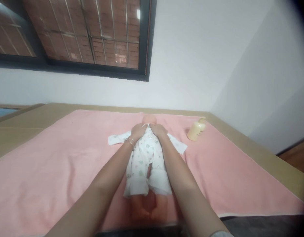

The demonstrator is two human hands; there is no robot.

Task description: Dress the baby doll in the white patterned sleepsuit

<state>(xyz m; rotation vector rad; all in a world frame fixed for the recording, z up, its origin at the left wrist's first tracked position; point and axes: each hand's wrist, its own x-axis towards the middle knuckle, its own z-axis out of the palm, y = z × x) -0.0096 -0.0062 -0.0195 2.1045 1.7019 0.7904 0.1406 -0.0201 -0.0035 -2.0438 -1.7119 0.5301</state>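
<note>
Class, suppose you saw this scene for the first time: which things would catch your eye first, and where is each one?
A baby doll in a white printed garment lies in the middle of a pink towel, head towards the wall. The left hand and right hand both rest at the garment's collar, just below the head. A pale yellow bottle sits on the towel further right.

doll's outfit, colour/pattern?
White with small pale green prints, on the doll's outfit; head view, the only one, shows it.
</note>
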